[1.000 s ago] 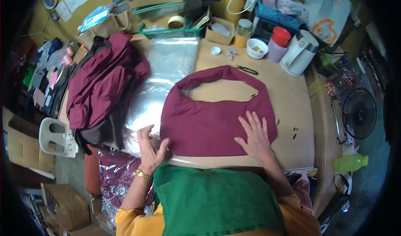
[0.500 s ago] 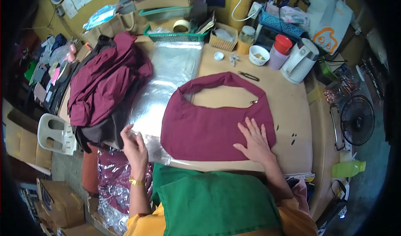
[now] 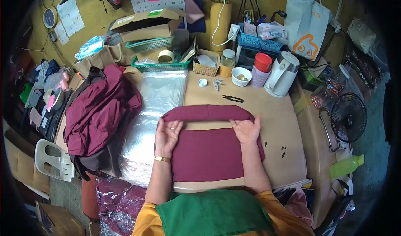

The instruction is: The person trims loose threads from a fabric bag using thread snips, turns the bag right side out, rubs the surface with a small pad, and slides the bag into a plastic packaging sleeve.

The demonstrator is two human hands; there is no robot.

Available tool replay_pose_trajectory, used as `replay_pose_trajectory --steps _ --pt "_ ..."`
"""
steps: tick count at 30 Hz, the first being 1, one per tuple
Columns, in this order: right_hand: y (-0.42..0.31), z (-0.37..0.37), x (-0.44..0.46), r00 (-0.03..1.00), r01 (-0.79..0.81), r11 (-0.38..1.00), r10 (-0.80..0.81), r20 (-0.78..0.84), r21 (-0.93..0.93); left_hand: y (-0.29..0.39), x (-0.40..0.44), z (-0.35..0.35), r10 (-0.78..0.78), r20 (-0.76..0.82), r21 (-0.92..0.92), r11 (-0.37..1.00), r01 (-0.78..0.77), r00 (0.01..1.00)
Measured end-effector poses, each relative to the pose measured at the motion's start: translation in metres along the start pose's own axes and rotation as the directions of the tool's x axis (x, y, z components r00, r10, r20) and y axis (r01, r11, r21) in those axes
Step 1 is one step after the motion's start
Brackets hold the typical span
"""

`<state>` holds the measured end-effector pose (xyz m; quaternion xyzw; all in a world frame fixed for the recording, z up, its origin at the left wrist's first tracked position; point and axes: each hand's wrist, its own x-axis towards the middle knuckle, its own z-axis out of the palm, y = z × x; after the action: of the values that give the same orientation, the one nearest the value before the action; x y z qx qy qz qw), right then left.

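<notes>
A maroon cloth shoulder bag (image 3: 207,156) lies flat on the table in front of me. Its wide strap (image 3: 209,112) runs straight across above the body, with a narrow gap between them. At the strap's left end, my left hand (image 3: 168,137) is palm up, its curled fingers and thumb around the fabric. My right hand (image 3: 246,130) mirrors it at the strap's right end, thumb on the outer side. Part of the cloth under both hands is hidden. Just beyond the strap rest black thread snips (image 3: 232,98).
Clear plastic sleeves (image 3: 156,106) lie to the left, beside a heap of maroon cloth (image 3: 100,110). Along the back stand a green basket (image 3: 161,66), a white bowl (image 3: 241,77), a red-lidded container (image 3: 262,68) and a white kettle (image 3: 282,75). A black fan (image 3: 348,117) sits at right.
My left hand has come from beside the plastic sleeves to the bag. My right hand has moved up from the bag's body to the strap. The strap's arch is now flattened and the bag's sides look narrower.
</notes>
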<state>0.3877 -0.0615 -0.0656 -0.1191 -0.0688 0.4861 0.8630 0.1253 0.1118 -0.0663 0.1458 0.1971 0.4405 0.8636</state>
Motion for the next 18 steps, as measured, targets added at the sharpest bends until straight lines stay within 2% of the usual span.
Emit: replay_pose_trajectory --steps 1,4,8,10,15,17,18 --pt "-0.003 0.005 -0.001 0.999 0.031 0.998 -0.030 -0.032 0.051 0.006 0.002 -0.009 -0.015 0.125 -0.116 0.993 0.030 0.992" --pt "-0.001 0.007 -0.003 0.997 0.069 0.995 -0.067 -0.028 0.075 0.009 -0.005 -0.011 -0.004 0.153 -0.191 0.981 0.033 0.988" --pt "0.000 0.001 -0.002 0.990 0.097 0.987 -0.083 -0.110 0.126 0.003 0.005 -0.034 0.070 0.222 -0.166 0.986 -0.033 0.973" --pt "0.000 -0.003 -0.001 0.996 0.080 0.988 -0.073 -0.050 0.135 0.000 0.002 -0.027 0.084 0.183 -0.190 0.981 -0.049 0.979" --pt "0.001 -0.003 0.000 0.994 0.089 0.988 -0.081 -0.069 0.126 -0.001 -0.006 -0.013 0.106 0.143 -0.233 0.970 -0.071 0.984" --pt "0.000 -0.005 0.000 0.995 0.085 0.988 -0.078 -0.057 0.126 0.000 -0.010 -0.002 0.132 0.122 -0.166 0.980 -0.111 0.984" --pt "0.000 -0.009 0.002 0.996 0.052 0.998 -0.053 -0.076 -0.024 0.000 -0.007 -0.003 0.126 0.114 -0.165 0.981 -0.107 0.985"
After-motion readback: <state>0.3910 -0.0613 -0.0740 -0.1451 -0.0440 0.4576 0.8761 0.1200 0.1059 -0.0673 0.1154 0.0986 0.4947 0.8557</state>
